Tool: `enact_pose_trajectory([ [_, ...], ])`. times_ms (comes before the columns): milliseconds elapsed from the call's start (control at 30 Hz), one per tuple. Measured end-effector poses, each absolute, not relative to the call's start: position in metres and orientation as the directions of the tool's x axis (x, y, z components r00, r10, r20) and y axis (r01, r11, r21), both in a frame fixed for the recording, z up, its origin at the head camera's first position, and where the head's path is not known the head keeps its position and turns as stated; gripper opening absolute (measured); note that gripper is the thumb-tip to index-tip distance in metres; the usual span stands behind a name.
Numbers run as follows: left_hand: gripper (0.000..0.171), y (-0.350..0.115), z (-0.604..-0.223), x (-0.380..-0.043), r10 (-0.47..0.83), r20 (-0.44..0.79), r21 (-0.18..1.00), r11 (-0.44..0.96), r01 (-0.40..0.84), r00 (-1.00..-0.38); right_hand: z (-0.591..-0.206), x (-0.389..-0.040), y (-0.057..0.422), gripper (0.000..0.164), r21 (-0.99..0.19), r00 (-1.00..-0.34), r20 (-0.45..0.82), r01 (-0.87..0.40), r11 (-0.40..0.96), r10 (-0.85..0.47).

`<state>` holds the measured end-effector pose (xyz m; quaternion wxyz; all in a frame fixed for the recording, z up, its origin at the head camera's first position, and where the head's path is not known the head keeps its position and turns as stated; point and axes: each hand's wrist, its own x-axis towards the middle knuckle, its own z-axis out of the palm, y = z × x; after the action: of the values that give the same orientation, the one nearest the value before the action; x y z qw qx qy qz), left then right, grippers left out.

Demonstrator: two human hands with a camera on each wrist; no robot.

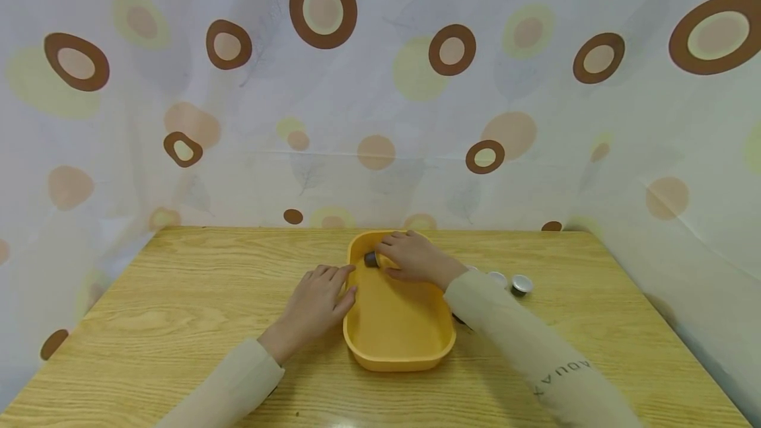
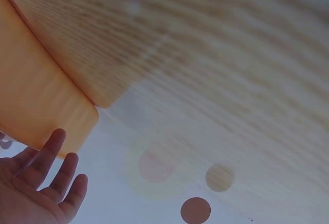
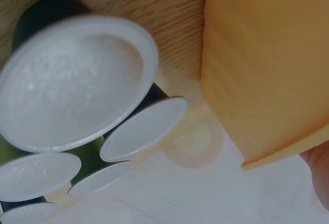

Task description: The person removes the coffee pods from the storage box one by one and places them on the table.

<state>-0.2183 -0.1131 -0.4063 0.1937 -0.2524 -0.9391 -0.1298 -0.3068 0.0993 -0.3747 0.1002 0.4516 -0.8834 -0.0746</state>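
Observation:
A yellow-orange plastic tray (image 1: pixel 395 322) stands on the wooden table. My right hand (image 1: pixel 411 257) reaches over its far right side, thumb and fingers apart. Just left of those fingertips a small dark capsule (image 1: pixel 371 259) lies on its side in the tray's far left corner; I see no finger wrapped round it. My left hand (image 1: pixel 318 299) is at the tray's left rim, fingertips at the edge. Seen from the left wrist, that hand's fingers (image 2: pixel 57 175) are spread beside the tray's outer wall (image 2: pixel 43 90). Only a sliver of the right hand shows in the right wrist view.
Several capsules with white lids stand right of the tray, one (image 1: pixel 522 285) farthest right; my right sleeve (image 1: pixel 523 342) covers some. Up close, a big white lid (image 3: pixel 77 82) tops a dark body. A patterned sheet (image 1: pixel 380 84) hangs behind the table (image 1: pixel 226 289).

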Motion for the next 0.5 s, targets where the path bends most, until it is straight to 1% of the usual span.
enact_pose_trajectory([
  [133,0.038,-0.1129,-0.4071,-0.2183,0.427,0.445,0.136,0.837,0.531,-0.787,-0.3772,-0.3088,0.0963,0.036,0.231,-0.586,0.091,-0.774,0.589,-0.805],
  [333,0.038,-0.1128,-0.4076,-0.2184,0.432,0.462,0.131,0.831,0.541,-0.775,-0.3782,-0.3102,0.0927,0.041,0.222,-0.613,0.041,-0.764,0.606,-0.789],
  [500,0.037,-0.1127,-0.4075,-0.2186,0.423,0.459,0.144,0.832,0.535,-0.781,-0.3801,-0.3118,0.0908,0.043,0.225,-0.627,0.019,-0.756,0.614,-0.779],
])
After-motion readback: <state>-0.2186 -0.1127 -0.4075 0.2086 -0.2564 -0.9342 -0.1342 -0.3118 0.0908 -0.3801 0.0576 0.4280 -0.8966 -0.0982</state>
